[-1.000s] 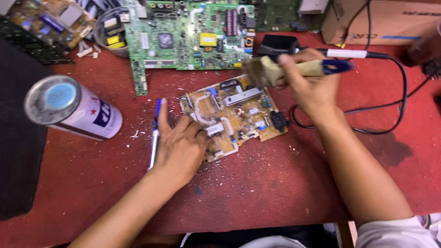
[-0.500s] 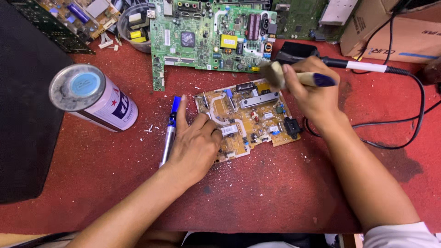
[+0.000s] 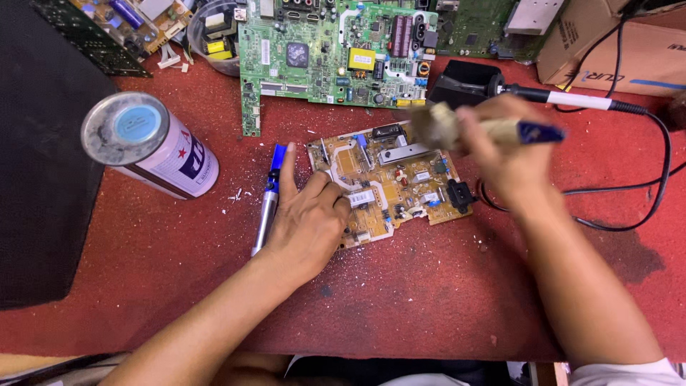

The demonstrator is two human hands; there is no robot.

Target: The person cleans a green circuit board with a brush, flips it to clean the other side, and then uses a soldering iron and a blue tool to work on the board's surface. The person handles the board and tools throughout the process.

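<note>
The red tabletop (image 3: 179, 286) carries everything, dusted with pale crumbs. On its far side lies a big green circuit board (image 3: 321, 57), flat and well apart from the hands. Left of centre a spray can (image 3: 153, 146) lies tipped toward the viewer.

The thing being worked on is the small tan circuit board (image 3: 389, 182), lying flat at the middle of the tabletop. It looks light and stiff, yet fragile: its upper face is crowded with small parts that would not like pressure, so I would take it by the bare edges or corners.

The left hand (image 3: 307, 221) rests palm-down over its near-left corner, fingers (image 3: 288, 168) spread and pinning it. Just left of that hand lies a slim blue-tipped pen tool (image 3: 268, 200).

The right hand (image 3: 504, 157) hovers above the board's far-right part, fingers closed round a blurred brush (image 3: 443, 127) with a blue-ended handle.
</note>
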